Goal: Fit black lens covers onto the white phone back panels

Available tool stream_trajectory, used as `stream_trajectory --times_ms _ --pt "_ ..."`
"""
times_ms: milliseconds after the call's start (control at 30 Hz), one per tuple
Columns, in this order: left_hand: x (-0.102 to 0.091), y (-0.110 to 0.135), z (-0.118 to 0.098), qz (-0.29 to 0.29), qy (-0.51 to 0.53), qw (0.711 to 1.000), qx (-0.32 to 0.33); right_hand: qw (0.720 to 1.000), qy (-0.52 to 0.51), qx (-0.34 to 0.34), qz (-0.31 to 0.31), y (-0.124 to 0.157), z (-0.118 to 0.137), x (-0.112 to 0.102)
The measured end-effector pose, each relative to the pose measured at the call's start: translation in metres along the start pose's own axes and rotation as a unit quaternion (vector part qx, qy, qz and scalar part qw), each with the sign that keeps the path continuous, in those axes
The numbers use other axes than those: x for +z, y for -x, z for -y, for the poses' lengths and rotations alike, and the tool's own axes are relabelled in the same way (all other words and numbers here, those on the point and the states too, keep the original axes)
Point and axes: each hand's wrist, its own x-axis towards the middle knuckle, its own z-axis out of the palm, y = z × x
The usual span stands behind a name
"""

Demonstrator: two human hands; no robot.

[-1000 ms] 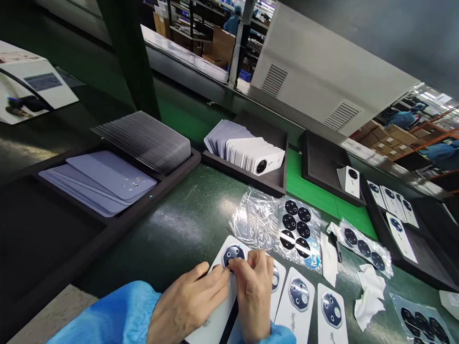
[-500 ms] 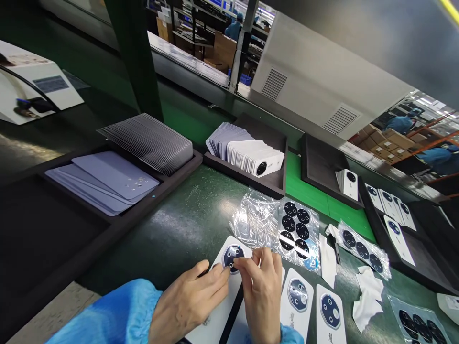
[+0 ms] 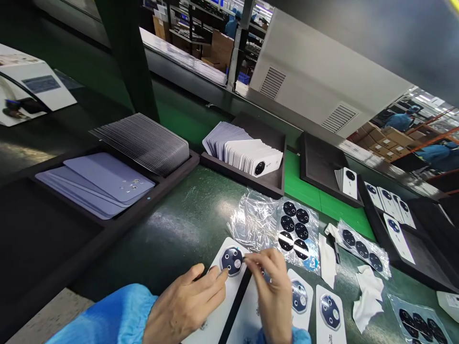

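Note:
A white phone back panel [image 3: 217, 302] lies in front of me, with a dark octagonal camera cover [image 3: 229, 258] near its top. A pale round dot shows on the cover. My left hand [image 3: 191, 301] rests on this panel, its fingers stretched toward the cover's lower edge and holding nothing visible. My right hand [image 3: 272, 291] is just right of the cover, thumb and index finger pinched together; what is between them is too small to make out. Under the right hand lies a second white panel [image 3: 244, 313], partly hidden. Two more panels with camera covers [image 3: 300, 297] [image 3: 330, 311] lie to the right.
Clear plastic film [image 3: 251, 220] and a sheet of black camera covers [image 3: 296, 229] lie beyond my hands. White wipes [image 3: 367, 296] sit at right. Black trays [image 3: 247, 177] holding upright panels stand along the back; a tray of grey panels [image 3: 107, 177] is at left.
My right hand has moved right, off the camera cover, still pinched. The cover's pale round dot now shows. My left hand stays on the panel. The view has shifted slightly.

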Motion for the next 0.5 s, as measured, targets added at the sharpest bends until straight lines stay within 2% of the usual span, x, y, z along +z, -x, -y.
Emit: stream_trajectory --times_ms 100,200,400,500 --pt "-0.001 0.001 0.001 0.008 0.01 1.0 0.001 0.989 -0.094 0.117 0.006 0.003 -0.007 -0.025" --pt "-0.002 0.001 0.003 0.003 0.044 0.999 -0.02 0.969 -0.156 0.186 0.037 0.013 -0.013 -0.038" --pt "0.0 -0.004 0.008 0.007 0.058 0.996 -0.064 0.932 -0.214 0.293 0.004 0.021 -0.009 -0.032" --pt "0.0 -0.005 0.01 -0.001 0.054 0.997 -0.06 0.935 -0.219 0.28 0.02 0.017 -0.007 -0.029"
